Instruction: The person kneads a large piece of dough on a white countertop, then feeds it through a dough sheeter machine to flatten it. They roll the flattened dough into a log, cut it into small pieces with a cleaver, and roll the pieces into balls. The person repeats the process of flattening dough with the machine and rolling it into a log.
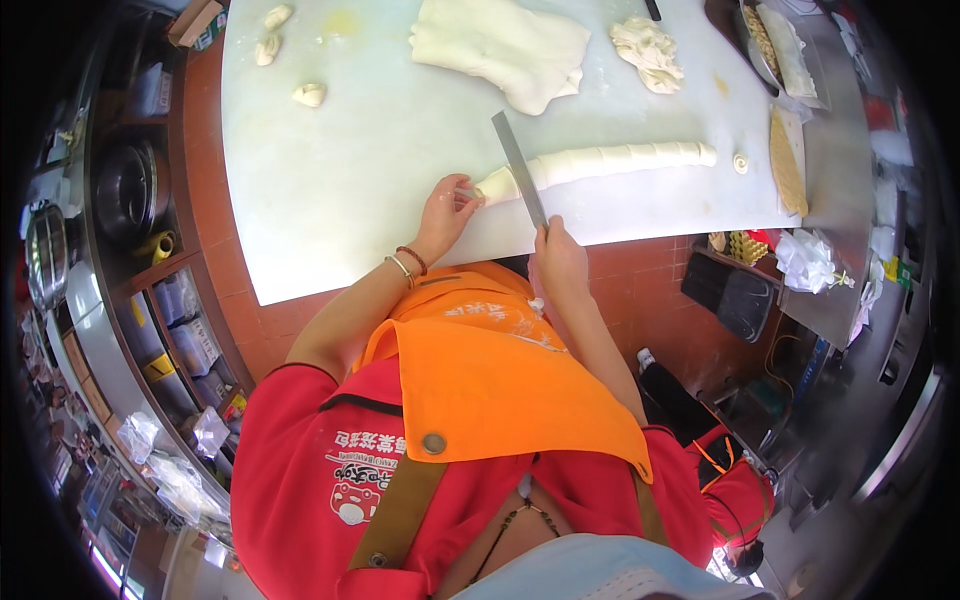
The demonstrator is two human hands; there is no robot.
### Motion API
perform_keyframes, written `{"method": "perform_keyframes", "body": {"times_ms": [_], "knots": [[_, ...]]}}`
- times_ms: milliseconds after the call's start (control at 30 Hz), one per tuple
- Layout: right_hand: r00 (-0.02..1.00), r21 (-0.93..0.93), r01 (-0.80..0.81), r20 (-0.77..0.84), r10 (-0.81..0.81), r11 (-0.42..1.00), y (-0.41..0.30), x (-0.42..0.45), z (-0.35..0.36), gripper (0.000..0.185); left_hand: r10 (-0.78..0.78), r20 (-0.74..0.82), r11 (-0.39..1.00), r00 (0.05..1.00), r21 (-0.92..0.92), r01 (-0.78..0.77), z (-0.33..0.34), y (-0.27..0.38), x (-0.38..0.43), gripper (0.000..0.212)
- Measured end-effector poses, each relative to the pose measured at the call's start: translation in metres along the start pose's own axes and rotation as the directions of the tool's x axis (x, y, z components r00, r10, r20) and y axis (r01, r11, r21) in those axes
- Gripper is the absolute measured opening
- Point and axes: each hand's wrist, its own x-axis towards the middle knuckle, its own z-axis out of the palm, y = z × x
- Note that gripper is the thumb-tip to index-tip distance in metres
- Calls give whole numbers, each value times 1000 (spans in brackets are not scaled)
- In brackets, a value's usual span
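A long roll of pale dough [600,161] lies across the white worktop [337,210], marked by cuts along its length. My right hand [561,259] grips a knife [517,169] with a straight grey blade, which crosses the roll near its left end. At that left end, the fingers of my left hand [448,210] touch the dough. Just past the roll's right end sits a small spiral dough piece [740,163]. Whether the blade has passed fully through the dough cannot be made out.
Beyond the roll lie a folded dough sheet [502,49] and a crumpled dough lump [649,52]. Small dough pieces [308,94] are at the far left. A brown flat sheet [786,161] and a filled pan [761,45] stand right. Another person [739,487] is behind me.
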Motion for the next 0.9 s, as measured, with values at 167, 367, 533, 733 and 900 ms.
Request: {"method": "perform_keyframes", "body": {"times_ms": [167, 367, 533, 733, 900], "knots": [[995, 5, -25, 98, 25, 1000, -27, -21, -26, 20, -5, 14, 1000, 1000, -20, 5, -1, 4, 5, 33], [992, -19, -1, 123, 3, 1000, -23, -23, -9, 21, 57, 5, 997, 998, -57, -56, 8, -3, 6, 24], [992, -17, 17, 124, -14, 1000, -20, -14, 11, 21, 69, 8, 997, 998, 23, -70, 9, -5, 8, 21], [999, 52, 28, 15, -29, 998, -6, 5, 55, 20, 278, -79, 916, 957, 322, -239, 4, 31, 0, 44], [988, 283, -83, -104, 116, 956, -13, -17, 9, 22, 319, 40, 854, 947, 421, -306, 1, 8, 16, 48]]}}
